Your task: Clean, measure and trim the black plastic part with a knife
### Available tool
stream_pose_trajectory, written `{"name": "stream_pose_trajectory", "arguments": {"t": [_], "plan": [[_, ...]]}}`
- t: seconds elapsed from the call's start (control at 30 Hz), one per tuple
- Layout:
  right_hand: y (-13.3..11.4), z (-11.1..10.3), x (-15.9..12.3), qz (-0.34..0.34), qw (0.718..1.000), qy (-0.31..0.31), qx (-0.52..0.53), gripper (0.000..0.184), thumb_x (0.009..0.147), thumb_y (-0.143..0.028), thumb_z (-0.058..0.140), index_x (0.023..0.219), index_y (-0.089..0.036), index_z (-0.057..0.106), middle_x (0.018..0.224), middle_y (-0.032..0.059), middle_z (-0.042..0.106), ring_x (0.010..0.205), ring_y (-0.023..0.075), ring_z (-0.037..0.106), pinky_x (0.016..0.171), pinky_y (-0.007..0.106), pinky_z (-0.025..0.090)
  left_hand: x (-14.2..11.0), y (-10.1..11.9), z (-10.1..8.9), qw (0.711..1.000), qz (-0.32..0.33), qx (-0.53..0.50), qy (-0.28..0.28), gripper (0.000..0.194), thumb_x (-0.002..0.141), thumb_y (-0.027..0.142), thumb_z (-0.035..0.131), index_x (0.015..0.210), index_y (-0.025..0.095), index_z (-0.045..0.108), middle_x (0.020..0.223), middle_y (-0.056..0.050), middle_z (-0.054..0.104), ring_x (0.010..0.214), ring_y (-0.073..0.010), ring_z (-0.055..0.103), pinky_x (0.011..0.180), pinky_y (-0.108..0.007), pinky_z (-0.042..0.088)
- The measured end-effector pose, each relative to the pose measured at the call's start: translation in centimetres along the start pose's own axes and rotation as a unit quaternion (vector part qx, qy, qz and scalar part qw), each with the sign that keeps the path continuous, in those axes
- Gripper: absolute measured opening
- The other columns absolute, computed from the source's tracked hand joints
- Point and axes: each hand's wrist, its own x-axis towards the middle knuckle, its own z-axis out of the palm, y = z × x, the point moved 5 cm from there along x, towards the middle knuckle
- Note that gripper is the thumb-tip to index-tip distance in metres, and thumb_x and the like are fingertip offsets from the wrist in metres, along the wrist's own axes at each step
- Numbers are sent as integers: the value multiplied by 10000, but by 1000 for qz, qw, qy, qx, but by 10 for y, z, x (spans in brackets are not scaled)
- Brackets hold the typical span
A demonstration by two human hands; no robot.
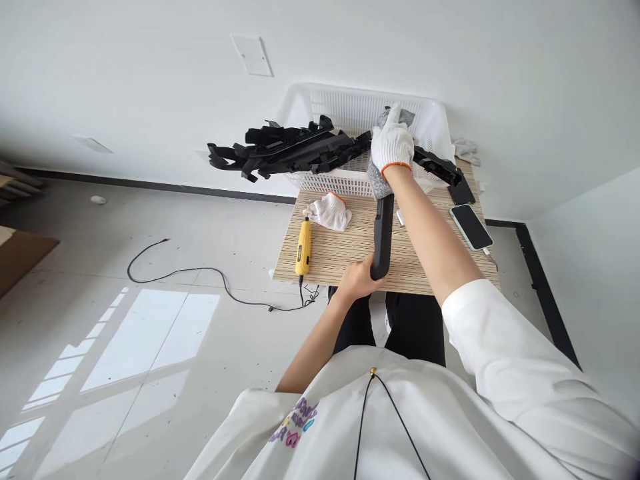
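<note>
My bare left hand is wrapped round the lower end of a long black plastic piece, which stands away from me over the table. My right hand, in a white knit glove with an orange cuff, grips a grey cloth around the upper part of that piece. The cloth and glove hide the piece's far end. Behind them is a white plastic basket, with a heap of black plastic parts jutting out to its left. Another black part lies at its right.
On the wood-grain table are a yellow corded tool, a crumpled white glove and a phone with a cable plugged in. A dark flat object lies behind the phone. A black cord trails over the floor.
</note>
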Motion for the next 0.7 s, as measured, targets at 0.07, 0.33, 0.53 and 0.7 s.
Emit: {"name": "stream_pose_trajectory", "arguments": {"t": [0.07,0.33,0.53,0.7], "plan": [[2,-4,-12,24,999,24,-14,624,1072,-406,290,1580,-46,335,1355,265,560,1128,336,656,932,498,552,0,0,1,1000,-1,7,1,472,837,415,647,1252,216,546,888,-40,755,845,-295,747,693,-323,467],[4,7,-67,0,999,36,-7,754,1052,-438,286,1634,-3,85,1359,307,507,1294,393,526,1004,540,487,-2,0,1,1000,-8,11,10,339,829,403,630,1106,221,558,824,-32,732,813,-310,742,659,-325,438],[11,17,-96,-27,997,67,-1,770,1029,-473,310,1628,-13,161,1589,327,303,1507,438,277,1102,627,379,-2,0,-1,1000,-19,15,6,377,823,395,627,1150,221,555,843,-38,742,829,-318,743,672,-331,434],[13,26,-121,-41,996,81,-19,759,1014,-446,385,1632,-48,200,1646,293,250,1553,439,187,1131,664,323,-1,-1,0,1000,-23,6,-3,422,811,401,644,1180,216,557,843,-41,738,826,-317,740,658,-322,431]]}}
